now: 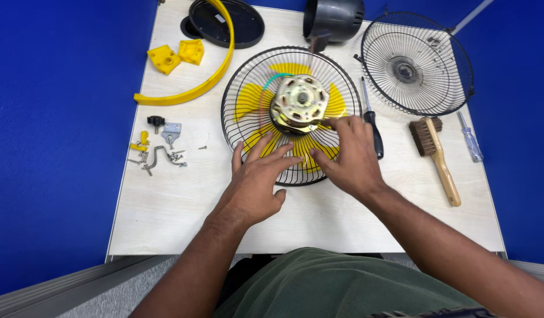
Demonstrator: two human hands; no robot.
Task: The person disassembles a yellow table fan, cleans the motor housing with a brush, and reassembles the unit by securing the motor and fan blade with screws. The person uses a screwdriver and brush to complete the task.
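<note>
On the counter (166, 218), left to right: the left hand (257, 179) lies spread, fingers flat on the round wire fan guard (242, 126), which lies flat mid-counter; the motor (299, 103) sits at its centre, shaft facing up; the right hand (351, 156), fingers loosely spread, touches the motor's edge.

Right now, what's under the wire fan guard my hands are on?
Yellow fan blades show through the wire fan guard. The fan motor on top and both hands hide the middle and near blades.
</note>
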